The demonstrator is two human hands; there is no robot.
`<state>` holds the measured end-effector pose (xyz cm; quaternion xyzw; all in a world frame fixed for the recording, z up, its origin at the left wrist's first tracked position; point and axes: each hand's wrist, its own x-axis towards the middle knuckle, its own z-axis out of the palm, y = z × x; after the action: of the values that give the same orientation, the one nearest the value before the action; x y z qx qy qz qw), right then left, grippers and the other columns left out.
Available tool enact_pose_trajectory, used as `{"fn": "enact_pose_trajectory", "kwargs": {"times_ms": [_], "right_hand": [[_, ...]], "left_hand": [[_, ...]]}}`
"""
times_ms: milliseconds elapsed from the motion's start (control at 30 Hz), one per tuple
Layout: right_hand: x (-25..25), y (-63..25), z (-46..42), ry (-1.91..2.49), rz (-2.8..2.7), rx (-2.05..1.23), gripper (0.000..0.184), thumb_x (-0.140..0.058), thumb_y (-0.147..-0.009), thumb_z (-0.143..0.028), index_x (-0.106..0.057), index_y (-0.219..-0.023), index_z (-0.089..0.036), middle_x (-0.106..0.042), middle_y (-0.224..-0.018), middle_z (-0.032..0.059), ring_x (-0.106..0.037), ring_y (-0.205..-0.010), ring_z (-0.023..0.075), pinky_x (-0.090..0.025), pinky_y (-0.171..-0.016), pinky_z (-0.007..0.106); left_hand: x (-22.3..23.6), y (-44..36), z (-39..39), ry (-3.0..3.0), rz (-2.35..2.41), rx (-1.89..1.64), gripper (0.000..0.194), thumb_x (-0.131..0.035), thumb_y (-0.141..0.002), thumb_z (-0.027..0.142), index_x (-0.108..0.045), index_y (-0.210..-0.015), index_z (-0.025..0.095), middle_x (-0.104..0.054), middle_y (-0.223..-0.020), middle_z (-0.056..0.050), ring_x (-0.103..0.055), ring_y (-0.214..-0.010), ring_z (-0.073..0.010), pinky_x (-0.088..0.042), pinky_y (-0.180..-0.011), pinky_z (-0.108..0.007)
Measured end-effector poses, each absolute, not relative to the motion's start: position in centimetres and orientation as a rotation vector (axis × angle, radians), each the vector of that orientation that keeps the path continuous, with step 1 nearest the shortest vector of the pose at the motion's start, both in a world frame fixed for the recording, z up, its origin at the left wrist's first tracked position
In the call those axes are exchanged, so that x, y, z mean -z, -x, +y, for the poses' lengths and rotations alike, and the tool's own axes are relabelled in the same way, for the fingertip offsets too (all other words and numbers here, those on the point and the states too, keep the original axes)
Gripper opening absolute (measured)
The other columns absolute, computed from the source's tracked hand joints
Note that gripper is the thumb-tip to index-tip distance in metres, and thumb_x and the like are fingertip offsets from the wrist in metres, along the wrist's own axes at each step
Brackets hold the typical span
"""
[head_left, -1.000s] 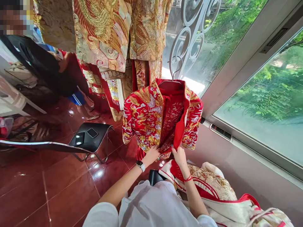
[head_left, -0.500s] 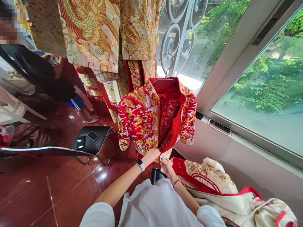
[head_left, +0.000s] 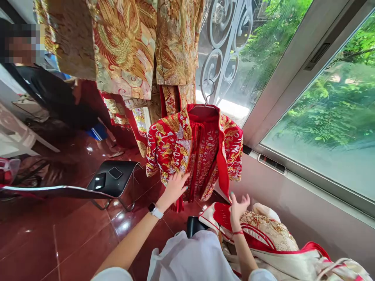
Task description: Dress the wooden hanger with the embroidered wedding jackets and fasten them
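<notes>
A red embroidered jacket [head_left: 172, 144] with gold and white patterns hangs on a wire hanger [head_left: 209, 93], its front parted so the patterned inside shows. My left hand [head_left: 175, 189], a watch at its wrist, is at the lower edge of the left front panel with fingers stretched out, not closed round the cloth. My right hand [head_left: 238, 207] has its fingers spread beside the lower corner of the right panel; its thumb is close to the red facing, and I cannot tell whether it touches. Red cords hang inside the jacket.
Gold embroidered garments [head_left: 125, 47] hang behind. Cream and red garments [head_left: 269, 234] lie at the right below the window [head_left: 331, 109]. A black chair [head_left: 108, 183] with a phone [head_left: 115, 173] on it stands left. A person in black [head_left: 55, 93] is farther back.
My hands have moved apart, left hand to the left and right hand to the right, letting go of the jacket's lower front edges. The front now stands wider apart.
</notes>
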<state>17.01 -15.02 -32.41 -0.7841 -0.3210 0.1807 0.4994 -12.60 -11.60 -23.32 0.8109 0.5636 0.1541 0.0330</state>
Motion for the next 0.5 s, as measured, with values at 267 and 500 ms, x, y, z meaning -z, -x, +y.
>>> {"fn": "enact_pose_trajectory", "kwargs": {"times_ms": [267,500], "right_hand": [[16.7,-6.8,0.2,1.734,-1.390,0.039,0.098,-0.067,-0.074,-0.038,-0.020,-0.156,-0.013,-0.018,-0.163,0.0240,-0.017,-0.149,0.0420,-0.016,-0.116,0.067],[15.2,-14.4,1.2,1.522,-1.320,-0.014,0.054,-0.035,-0.081,-0.015,-0.064,-0.126,-0.017,-0.070,-0.120,0.0125,-0.063,-0.110,0.0269,-0.041,-0.104,0.046]], "left_hand": [[13.3,8.9,-0.9,-1.888,2.383,-1.525,0.097,-0.078,-0.078,0.034,-0.023,-0.156,0.017,-0.011,-0.164,-0.028,-0.008,-0.152,-0.0481,-0.018,-0.114,-0.076],[13.6,15.2,-1.0,-1.933,2.276,-1.566,0.082,-0.068,-0.088,0.040,-0.028,-0.155,0.015,-0.028,-0.162,-0.024,-0.023,-0.152,-0.0398,-0.024,-0.120,-0.062]]}}
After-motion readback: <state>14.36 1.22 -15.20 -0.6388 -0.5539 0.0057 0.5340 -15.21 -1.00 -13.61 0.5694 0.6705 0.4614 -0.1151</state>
